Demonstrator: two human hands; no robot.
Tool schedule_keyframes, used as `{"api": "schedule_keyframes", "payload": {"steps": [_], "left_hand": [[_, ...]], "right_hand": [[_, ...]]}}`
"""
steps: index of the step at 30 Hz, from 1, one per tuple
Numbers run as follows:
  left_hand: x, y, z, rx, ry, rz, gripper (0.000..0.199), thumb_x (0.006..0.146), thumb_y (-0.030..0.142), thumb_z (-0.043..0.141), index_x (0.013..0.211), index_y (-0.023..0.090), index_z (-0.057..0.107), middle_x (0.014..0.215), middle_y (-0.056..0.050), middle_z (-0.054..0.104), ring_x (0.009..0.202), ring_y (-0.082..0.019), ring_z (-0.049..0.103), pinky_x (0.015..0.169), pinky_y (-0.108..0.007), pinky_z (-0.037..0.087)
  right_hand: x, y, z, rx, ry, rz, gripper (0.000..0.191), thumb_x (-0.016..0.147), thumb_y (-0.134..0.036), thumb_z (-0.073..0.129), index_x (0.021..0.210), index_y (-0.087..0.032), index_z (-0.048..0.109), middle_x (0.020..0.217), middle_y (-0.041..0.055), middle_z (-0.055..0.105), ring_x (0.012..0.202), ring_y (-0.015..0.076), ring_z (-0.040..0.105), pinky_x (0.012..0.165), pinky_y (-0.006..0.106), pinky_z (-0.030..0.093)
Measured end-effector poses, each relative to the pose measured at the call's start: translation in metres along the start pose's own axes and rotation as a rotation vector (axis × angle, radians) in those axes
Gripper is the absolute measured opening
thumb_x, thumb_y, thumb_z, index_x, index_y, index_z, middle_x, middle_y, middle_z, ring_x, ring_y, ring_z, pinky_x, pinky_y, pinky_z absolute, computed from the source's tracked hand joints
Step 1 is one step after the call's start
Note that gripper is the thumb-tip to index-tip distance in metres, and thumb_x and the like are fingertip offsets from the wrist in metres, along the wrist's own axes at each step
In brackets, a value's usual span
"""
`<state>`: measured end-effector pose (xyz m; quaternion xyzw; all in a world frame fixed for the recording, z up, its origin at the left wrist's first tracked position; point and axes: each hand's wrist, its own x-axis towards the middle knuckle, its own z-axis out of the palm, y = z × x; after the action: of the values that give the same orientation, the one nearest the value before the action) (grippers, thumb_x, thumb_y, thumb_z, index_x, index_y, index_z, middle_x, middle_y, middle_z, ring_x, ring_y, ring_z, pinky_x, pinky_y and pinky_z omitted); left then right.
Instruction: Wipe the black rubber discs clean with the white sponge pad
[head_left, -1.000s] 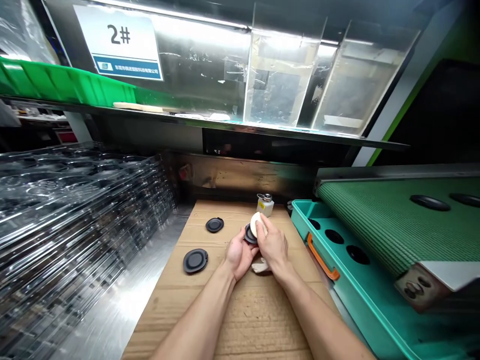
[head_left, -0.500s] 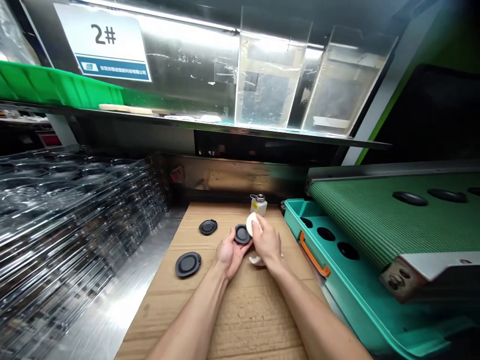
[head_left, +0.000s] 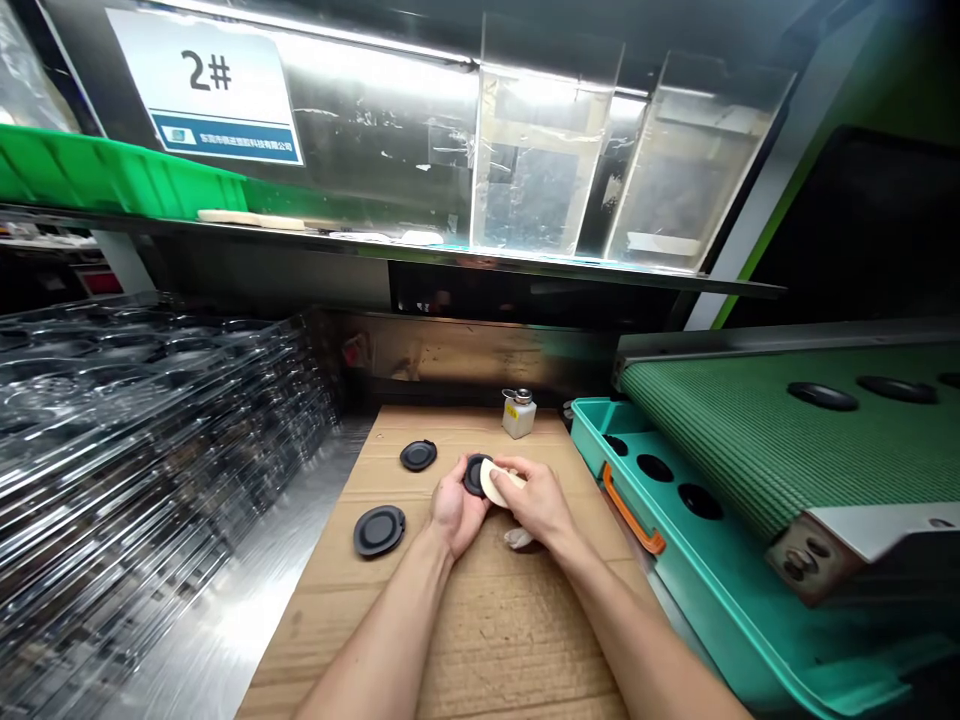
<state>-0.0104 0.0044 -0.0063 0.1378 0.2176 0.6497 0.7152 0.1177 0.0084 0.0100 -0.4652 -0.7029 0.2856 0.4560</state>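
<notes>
Over the middle of the cardboard sheet (head_left: 480, 640), my left hand (head_left: 455, 510) is closed around the edge of a round black lid-like part (head_left: 474, 475). In my right hand (head_left: 541, 500), pinched between thumb and fingers, is a cream round sponge pad (head_left: 495, 485); it overlaps the right side of the black part and seems to touch it. A crumpled whitish scrap (head_left: 519, 540) lies under my right hand, partly hidden. To the left, a smaller black disc with a tab (head_left: 418, 455) and a larger one (head_left: 379, 531) rest on the cardboard.
A small white bottle (head_left: 519, 415) stands at the cardboard's back edge. Right of it, a teal bin (head_left: 675, 580) with an orange handle (head_left: 630, 510) holds black discs beside a green conveyor belt (head_left: 720, 430) carrying more. Stacked clear plastic trays (head_left: 150, 430) fill the left. A metal shelf (head_left: 450, 250) crosses above.
My right hand has brought the sponge pad down and left, over the black part's right side. My left hand has shifted slightly left, still holding the part.
</notes>
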Motion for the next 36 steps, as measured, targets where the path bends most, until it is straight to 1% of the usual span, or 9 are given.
{"api": "schedule_keyframes", "payload": {"steps": [6,11,13,16,18,23,28,33,36], "left_hand": [[0.001,-0.008,-0.001,0.193,0.007,0.056,0.017,0.092,0.029,0.047,0.098,0.016,0.058,0.083,-0.007,0.065,0.076,-0.019,0.066,0.073,-0.033,0.054],[-0.001,-0.006,-0.001,0.172,0.017,0.011,0.019,0.092,0.03,0.047,0.1,0.016,0.057,0.09,-0.011,0.067,0.08,-0.022,0.067,0.077,-0.04,0.053],[-0.002,-0.006,0.0,0.183,0.007,0.008,0.019,0.092,0.03,0.047,0.101,0.016,0.057,0.091,-0.011,0.067,0.079,-0.022,0.066,0.077,-0.042,0.053],[0.0,-0.008,0.0,0.223,0.027,0.045,0.018,0.093,0.027,0.045,0.1,0.016,0.058,0.088,-0.008,0.065,0.075,-0.018,0.065,0.076,-0.039,0.054],[0.001,-0.008,-0.001,0.227,0.057,0.08,0.017,0.093,0.025,0.045,0.097,0.015,0.059,0.086,-0.007,0.064,0.074,-0.016,0.064,0.075,-0.034,0.054],[-0.001,-0.007,0.0,0.203,0.067,0.038,0.019,0.093,0.027,0.045,0.097,0.015,0.059,0.086,-0.009,0.065,0.075,-0.018,0.065,0.073,-0.034,0.054],[0.0,-0.01,0.0,0.268,0.053,0.055,0.018,0.093,0.026,0.045,0.098,0.015,0.058,0.086,-0.007,0.065,0.072,-0.017,0.064,0.069,-0.033,0.054],[0.0,-0.009,0.0,0.251,0.085,0.081,0.017,0.092,0.025,0.047,0.096,0.014,0.059,0.085,-0.008,0.065,0.072,-0.016,0.064,0.068,-0.03,0.053],[-0.002,-0.01,0.001,0.246,0.047,0.04,0.019,0.093,0.027,0.045,0.098,0.015,0.059,0.084,-0.009,0.065,0.072,-0.017,0.064,0.068,-0.033,0.054]], "right_hand": [[-0.002,-0.002,0.005,0.097,-0.153,0.11,0.031,0.082,-0.033,0.055,0.101,-0.015,0.072,0.083,0.0046,0.071,0.071,0.0156,0.065,0.063,0.025,0.054],[0.001,0.003,-0.014,0.031,-0.326,0.224,0.026,0.076,-0.027,0.06,0.091,-0.013,0.075,0.072,0.0033,0.068,0.059,0.0128,0.061,0.054,0.022,0.05],[0.004,0.005,-0.019,-0.033,-0.266,0.227,0.027,0.075,-0.026,0.06,0.093,-0.013,0.075,0.074,0.0049,0.069,0.063,0.0151,0.063,0.06,0.026,0.053],[0.006,0.005,-0.014,-0.1,-0.106,0.108,0.028,0.078,-0.028,0.059,0.097,-0.015,0.074,0.086,0.006,0.071,0.078,0.0178,0.065,0.076,0.031,0.054],[0.005,0.004,-0.006,-0.074,-0.105,0.036,0.027,0.081,-0.029,0.055,0.098,-0.018,0.074,0.088,0.0042,0.071,0.081,0.0172,0.065,0.079,0.03,0.053],[0.003,0.001,-0.011,0.031,-0.318,0.155,0.025,0.075,-0.028,0.06,0.088,-0.013,0.075,0.078,0.0044,0.068,0.068,0.0149,0.062,0.061,0.025,0.051],[0.008,0.006,-0.011,0.111,-0.135,0.227,0.03,0.074,-0.027,0.062,0.095,-0.01,0.073,0.078,0.0066,0.068,0.064,0.0136,0.059,0.054,0.023,0.048],[0.007,0.015,-0.006,0.281,-0.33,0.352,0.022,0.07,-0.025,0.064,0.086,-0.013,0.073,0.067,0.0026,0.065,0.052,0.0089,0.054,0.044,0.016,0.04],[0.01,0.018,-0.016,0.306,-0.306,0.429,0.021,0.066,-0.024,0.067,0.081,-0.01,0.072,0.066,0.004,0.065,0.05,0.0096,0.054,0.042,0.017,0.039]]}}
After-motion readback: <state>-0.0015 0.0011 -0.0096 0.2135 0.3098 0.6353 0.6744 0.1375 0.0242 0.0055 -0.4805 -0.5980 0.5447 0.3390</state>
